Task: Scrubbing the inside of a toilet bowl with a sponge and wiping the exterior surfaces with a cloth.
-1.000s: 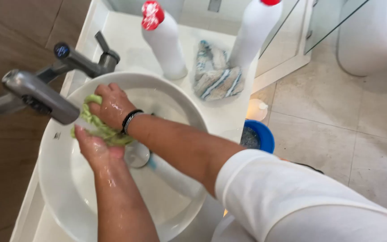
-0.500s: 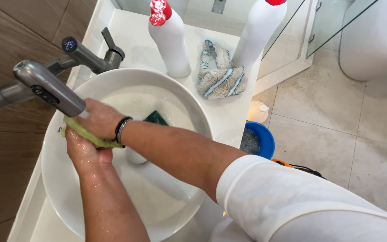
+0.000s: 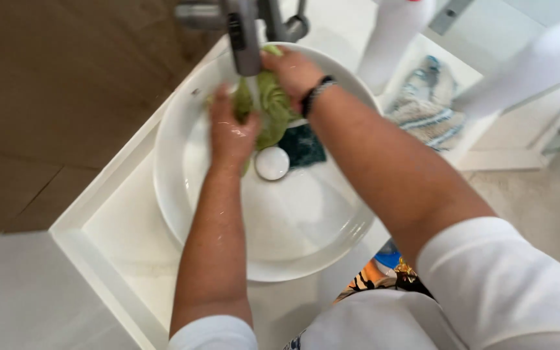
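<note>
Both hands clamp the green cloth (image 3: pixel 272 107) w/ its long axis hanging downward btwn them under the faucet (image 3: pixel 244 32), left hand (image 3: pixel 231 133) lower, right hand (image 3: pixel 293 71) nearer the spout.

two white bottles (image 3: pixel 396 39) and faucet (image 3: pixel 244 32) cut off at top edge

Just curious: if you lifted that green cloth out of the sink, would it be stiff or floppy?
Probably floppy: the cloth bunches and folds between both hands. It hangs under the running tap, so likely soaked, heavy for its size and dripping.
</note>
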